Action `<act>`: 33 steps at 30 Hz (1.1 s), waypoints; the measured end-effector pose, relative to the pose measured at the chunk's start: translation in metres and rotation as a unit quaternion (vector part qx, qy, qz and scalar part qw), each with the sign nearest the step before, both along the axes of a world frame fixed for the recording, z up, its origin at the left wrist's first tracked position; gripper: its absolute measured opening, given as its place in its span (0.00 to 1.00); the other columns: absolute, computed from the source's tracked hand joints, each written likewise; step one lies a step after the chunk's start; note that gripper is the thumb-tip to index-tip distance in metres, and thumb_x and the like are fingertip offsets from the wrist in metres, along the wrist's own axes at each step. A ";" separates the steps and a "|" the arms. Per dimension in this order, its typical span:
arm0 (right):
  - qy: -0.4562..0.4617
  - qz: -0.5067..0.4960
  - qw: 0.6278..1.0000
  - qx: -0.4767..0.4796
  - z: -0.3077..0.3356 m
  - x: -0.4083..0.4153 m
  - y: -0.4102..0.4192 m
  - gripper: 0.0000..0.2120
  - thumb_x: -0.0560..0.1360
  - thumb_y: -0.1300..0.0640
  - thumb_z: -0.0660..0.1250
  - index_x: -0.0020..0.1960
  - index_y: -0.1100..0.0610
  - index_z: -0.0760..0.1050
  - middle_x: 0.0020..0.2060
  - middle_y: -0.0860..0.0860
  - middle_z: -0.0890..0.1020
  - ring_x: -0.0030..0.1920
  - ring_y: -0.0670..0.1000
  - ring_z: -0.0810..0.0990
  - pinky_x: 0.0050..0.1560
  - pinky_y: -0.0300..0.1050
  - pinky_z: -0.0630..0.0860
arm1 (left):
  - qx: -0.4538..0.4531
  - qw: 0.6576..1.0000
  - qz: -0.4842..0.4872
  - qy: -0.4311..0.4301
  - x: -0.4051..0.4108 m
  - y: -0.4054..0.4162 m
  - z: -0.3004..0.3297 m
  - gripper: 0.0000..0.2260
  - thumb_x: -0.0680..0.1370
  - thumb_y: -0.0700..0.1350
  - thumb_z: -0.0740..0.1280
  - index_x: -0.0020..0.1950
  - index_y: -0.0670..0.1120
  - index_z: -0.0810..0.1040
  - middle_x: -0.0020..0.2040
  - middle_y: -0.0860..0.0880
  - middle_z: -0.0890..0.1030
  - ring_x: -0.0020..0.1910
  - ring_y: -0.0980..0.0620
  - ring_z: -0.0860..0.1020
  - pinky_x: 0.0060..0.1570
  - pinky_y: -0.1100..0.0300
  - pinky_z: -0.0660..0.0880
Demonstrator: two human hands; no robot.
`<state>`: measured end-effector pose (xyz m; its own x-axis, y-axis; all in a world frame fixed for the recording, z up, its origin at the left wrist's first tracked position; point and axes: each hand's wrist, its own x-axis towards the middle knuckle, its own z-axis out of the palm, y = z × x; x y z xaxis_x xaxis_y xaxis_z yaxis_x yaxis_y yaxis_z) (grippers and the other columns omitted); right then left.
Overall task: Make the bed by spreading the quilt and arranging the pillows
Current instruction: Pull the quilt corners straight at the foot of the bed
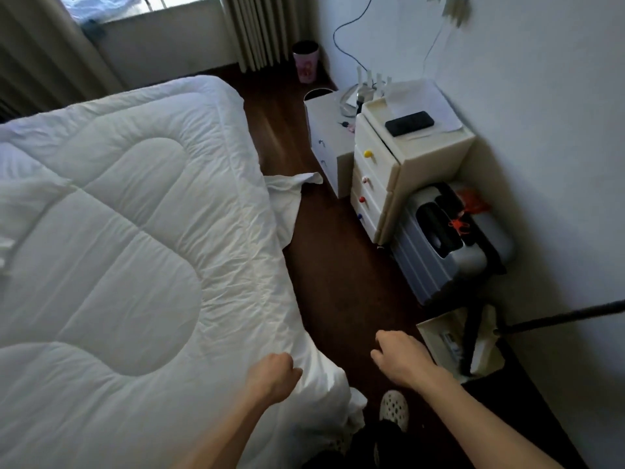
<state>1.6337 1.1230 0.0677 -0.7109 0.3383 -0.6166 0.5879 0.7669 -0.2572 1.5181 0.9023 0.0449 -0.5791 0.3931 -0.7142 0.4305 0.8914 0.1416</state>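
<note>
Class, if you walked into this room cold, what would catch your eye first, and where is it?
The white quilt fills the left, spread over the bed. At bottom centre the left hand rests on its near edge, the right hand hangs over the dark floor. A cream drawer unit with coloured knobs stands by the right wall.

You have one narrow free strip: the dark floor [341, 282] between the quilt [118, 231] edge and the furniture along the wall. On your right the drawer cabinet [382, 184], the grey suitcase [449, 245] and a cardboard box [449, 343] stand close together and block that side. A dark pole [558, 318] crosses low from the wall. A white sheet corner [291, 194] hangs into the strip. Above the quilt the room is open.
</note>
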 end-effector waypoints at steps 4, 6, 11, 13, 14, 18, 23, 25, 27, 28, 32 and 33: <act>0.041 0.064 0.997 0.004 -0.002 -0.043 0.033 0.12 0.82 0.50 0.58 0.56 0.56 0.75 0.56 0.54 0.81 0.57 0.57 0.79 0.53 0.51 0.74 | -0.011 0.997 0.075 0.017 -0.013 0.018 0.000 0.17 0.80 0.54 0.58 0.35 0.46 0.68 0.48 0.43 0.82 0.47 0.43 0.80 0.39 0.56 0.70; 0.032 0.094 0.995 -0.003 -0.002 -0.056 0.047 0.11 0.82 0.50 0.58 0.55 0.56 0.74 0.56 0.55 0.81 0.57 0.58 0.79 0.52 0.51 0.74 | -0.003 0.994 0.104 0.023 -0.018 0.030 0.000 0.17 0.79 0.54 0.58 0.35 0.45 0.69 0.46 0.43 0.82 0.45 0.43 0.80 0.39 0.56 0.70; 0.018 0.153 0.988 -0.016 -0.010 -0.098 0.070 0.08 0.82 0.50 0.58 0.47 0.53 0.69 0.48 0.52 0.78 0.53 0.56 0.79 0.46 0.49 0.70 | 0.014 0.987 0.159 0.028 -0.031 0.046 0.001 0.17 0.79 0.54 0.58 0.39 0.44 0.75 0.40 0.47 0.80 0.41 0.46 0.80 0.37 0.56 0.69; 0.022 0.166 0.986 -0.023 -0.010 -0.118 0.073 0.08 0.82 0.50 0.58 0.47 0.53 0.69 0.45 0.50 0.75 0.51 0.55 0.79 0.46 0.49 0.71 | 0.015 0.984 0.175 0.033 -0.043 0.045 0.002 0.17 0.79 0.55 0.58 0.36 0.45 0.71 0.37 0.49 0.78 0.39 0.46 0.78 0.36 0.56 0.68; 0.025 0.178 0.983 -0.025 -0.012 -0.131 0.073 0.08 0.81 0.50 0.58 0.47 0.53 0.69 0.45 0.50 0.74 0.50 0.56 0.78 0.46 0.49 0.70 | 0.015 0.982 0.184 0.036 -0.051 0.044 0.001 0.17 0.79 0.55 0.58 0.35 0.46 0.70 0.36 0.49 0.76 0.37 0.46 0.76 0.36 0.56 0.68; 0.033 0.213 0.976 -0.021 -0.011 -0.189 0.065 0.08 0.81 0.51 0.58 0.45 0.54 0.68 0.45 0.52 0.76 0.51 0.57 0.79 0.44 0.48 0.69 | 0.020 0.975 0.214 0.049 -0.089 0.041 0.004 0.17 0.78 0.55 0.57 0.34 0.47 0.68 0.35 0.49 0.75 0.35 0.47 0.73 0.35 0.56 0.67; 0.047 0.251 0.966 -0.034 -0.008 -0.287 0.048 0.09 0.81 0.50 0.59 0.46 0.53 0.70 0.43 0.51 0.76 0.47 0.55 0.78 0.43 0.48 0.71 | 0.028 0.966 0.251 0.062 -0.174 0.034 -0.013 0.17 0.78 0.55 0.57 0.34 0.47 0.66 0.35 0.49 0.75 0.37 0.47 0.75 0.36 0.55 0.67; 0.048 0.249 0.967 -0.036 -0.008 -0.343 0.053 0.09 0.81 0.50 0.59 0.47 0.54 0.72 0.43 0.50 0.76 0.44 0.53 0.76 0.44 0.49 0.72 | 0.048 0.960 0.267 0.074 -0.230 0.045 -0.018 0.16 0.79 0.55 0.57 0.36 0.47 0.70 0.37 0.49 0.78 0.39 0.47 0.77 0.37 0.54 0.68; 0.036 0.256 0.966 -0.021 -0.002 -0.387 0.062 0.09 0.81 0.50 0.59 0.48 0.55 0.73 0.44 0.51 0.77 0.45 0.54 0.77 0.45 0.49 0.73 | 0.055 0.962 0.261 0.062 -0.270 0.053 -0.018 0.16 0.79 0.55 0.58 0.38 0.46 0.73 0.39 0.49 0.79 0.40 0.47 0.79 0.38 0.54 0.70; 0.034 0.250 0.967 -0.017 0.004 -0.411 0.066 0.09 0.80 0.50 0.59 0.48 0.55 0.74 0.45 0.52 0.78 0.46 0.55 0.78 0.46 0.50 0.73 | 0.061 0.961 0.263 0.060 -0.293 0.056 -0.014 0.16 0.79 0.56 0.58 0.38 0.46 0.73 0.38 0.50 0.79 0.40 0.47 0.79 0.38 0.55 0.70; 0.042 0.244 0.969 -0.017 0.024 -0.483 0.077 0.10 0.80 0.50 0.59 0.49 0.55 0.75 0.45 0.52 0.79 0.47 0.56 0.80 0.46 0.51 0.75 | 0.063 0.958 0.265 0.087 -0.365 0.066 0.002 0.16 0.79 0.56 0.58 0.44 0.46 0.78 0.43 0.50 0.80 0.43 0.47 0.78 0.42 0.54 0.73; 0.049 0.243 0.969 -0.019 0.030 -0.504 0.082 0.10 0.80 0.50 0.59 0.48 0.56 0.74 0.44 0.52 0.79 0.46 0.56 0.80 0.45 0.50 0.75 | 0.061 0.957 0.268 0.092 -0.386 0.071 0.006 0.16 0.79 0.56 0.57 0.47 0.47 0.79 0.45 0.50 0.81 0.44 0.47 0.78 0.44 0.54 0.74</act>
<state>1.1299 1.2049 0.0972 -0.8357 -0.0735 -0.5443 0.1309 0.9358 -0.3274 1.1324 0.9732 0.0510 -0.8321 0.0782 -0.5491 -0.0562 0.9730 0.2237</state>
